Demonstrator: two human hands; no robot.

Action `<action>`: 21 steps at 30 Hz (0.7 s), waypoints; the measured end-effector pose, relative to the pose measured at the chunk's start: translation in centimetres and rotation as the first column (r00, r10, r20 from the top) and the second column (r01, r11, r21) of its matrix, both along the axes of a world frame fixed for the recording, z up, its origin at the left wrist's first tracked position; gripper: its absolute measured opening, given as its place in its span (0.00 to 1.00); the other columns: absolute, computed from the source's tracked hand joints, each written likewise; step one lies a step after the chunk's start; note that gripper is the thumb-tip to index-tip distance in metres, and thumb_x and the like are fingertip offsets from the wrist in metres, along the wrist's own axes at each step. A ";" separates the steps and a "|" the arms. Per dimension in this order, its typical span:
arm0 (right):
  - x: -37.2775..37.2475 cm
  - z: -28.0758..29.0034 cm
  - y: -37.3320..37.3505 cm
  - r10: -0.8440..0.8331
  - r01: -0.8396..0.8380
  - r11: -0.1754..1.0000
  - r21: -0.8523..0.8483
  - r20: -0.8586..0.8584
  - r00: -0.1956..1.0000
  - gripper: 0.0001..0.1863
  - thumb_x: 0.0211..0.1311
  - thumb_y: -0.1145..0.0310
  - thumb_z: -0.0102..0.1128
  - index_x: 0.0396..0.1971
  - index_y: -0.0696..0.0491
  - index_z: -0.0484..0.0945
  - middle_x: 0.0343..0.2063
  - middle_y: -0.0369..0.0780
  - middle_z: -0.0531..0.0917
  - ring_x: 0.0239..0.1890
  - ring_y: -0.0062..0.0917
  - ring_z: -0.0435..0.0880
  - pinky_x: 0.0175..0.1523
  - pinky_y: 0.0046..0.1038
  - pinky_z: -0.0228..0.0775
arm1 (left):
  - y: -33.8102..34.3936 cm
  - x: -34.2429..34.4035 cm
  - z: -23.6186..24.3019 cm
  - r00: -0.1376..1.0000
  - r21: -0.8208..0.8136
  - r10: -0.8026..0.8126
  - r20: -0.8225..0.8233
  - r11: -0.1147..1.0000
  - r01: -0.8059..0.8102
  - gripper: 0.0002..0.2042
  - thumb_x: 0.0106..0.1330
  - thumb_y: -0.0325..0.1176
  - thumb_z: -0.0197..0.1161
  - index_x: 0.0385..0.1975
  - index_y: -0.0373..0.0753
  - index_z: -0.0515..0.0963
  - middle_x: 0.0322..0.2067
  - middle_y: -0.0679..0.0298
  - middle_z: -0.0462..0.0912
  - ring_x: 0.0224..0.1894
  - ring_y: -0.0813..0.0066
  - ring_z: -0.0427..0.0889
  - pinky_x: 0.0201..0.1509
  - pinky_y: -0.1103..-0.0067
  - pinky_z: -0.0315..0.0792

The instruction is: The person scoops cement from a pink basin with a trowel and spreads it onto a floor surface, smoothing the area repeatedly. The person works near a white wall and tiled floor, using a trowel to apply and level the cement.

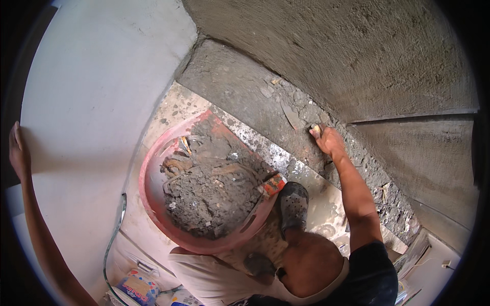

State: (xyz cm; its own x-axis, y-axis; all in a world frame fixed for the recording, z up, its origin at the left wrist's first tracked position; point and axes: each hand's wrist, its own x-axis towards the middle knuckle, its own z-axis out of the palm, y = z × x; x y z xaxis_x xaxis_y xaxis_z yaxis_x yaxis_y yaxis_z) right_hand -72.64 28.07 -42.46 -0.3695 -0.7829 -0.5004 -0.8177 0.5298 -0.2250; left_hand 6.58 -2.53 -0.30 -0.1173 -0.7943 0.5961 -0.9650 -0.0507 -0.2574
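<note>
My right hand (327, 141) is closed around the yellowish handle of a trowel (292, 115). Its blade lies low over the rough grey mortar (309, 109) along the foot of the right wall. My left hand (20, 155) is raised at the far left, fingers stretched upward, against the edge of the white wall (92, 92). Before my bent knee (311, 265) stands a round pink tub (153, 199), holding a heap of grey mortar and rubble (214, 188). A yellowish strip (186, 146) sticks out of the heap.
A red and orange packet (272, 186) sits at the tub's rim, beside my grey clog (293, 206). Along the white wall runs a dark hose (119, 224); printed bags (138, 288) lie at lower left. The rough grey wall (347, 56) has a ledge (413, 117).
</note>
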 end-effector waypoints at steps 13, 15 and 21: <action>4.8 -0.2 -4.6 -0.060 0.038 0.985 -0.171 -0.129 0.990 0.23 0.70 0.48 0.57 0.51 0.52 0.80 0.45 0.50 0.87 0.48 0.47 0.86 0.53 0.47 0.77 | 0.2 -3.8 -0.2 0.996 -0.044 0.048 -0.079 0.998 -0.051 0.35 0.72 0.68 0.45 0.64 0.46 0.77 0.61 0.56 0.81 0.64 0.54 0.77 0.67 0.66 0.69; 5.3 0.8 -4.0 -0.010 -0.022 0.982 -0.190 -0.162 0.987 0.23 0.70 0.49 0.59 0.53 0.52 0.80 0.45 0.50 0.87 0.46 0.47 0.87 0.51 0.47 0.78 | 0.7 -3.9 0.3 0.994 -0.061 0.076 -0.073 0.995 -0.081 0.36 0.71 0.70 0.45 0.64 0.48 0.77 0.61 0.56 0.81 0.65 0.54 0.77 0.68 0.66 0.69; 8.9 7.3 -1.2 0.188 -0.242 0.928 -0.282 -0.205 0.960 0.22 0.69 0.51 0.60 0.52 0.53 0.82 0.43 0.52 0.86 0.41 0.47 0.88 0.46 0.45 0.80 | 0.6 -2.9 0.7 0.997 -0.063 0.021 0.076 0.998 -0.016 0.34 0.72 0.69 0.43 0.65 0.52 0.76 0.62 0.60 0.80 0.66 0.55 0.76 0.70 0.66 0.67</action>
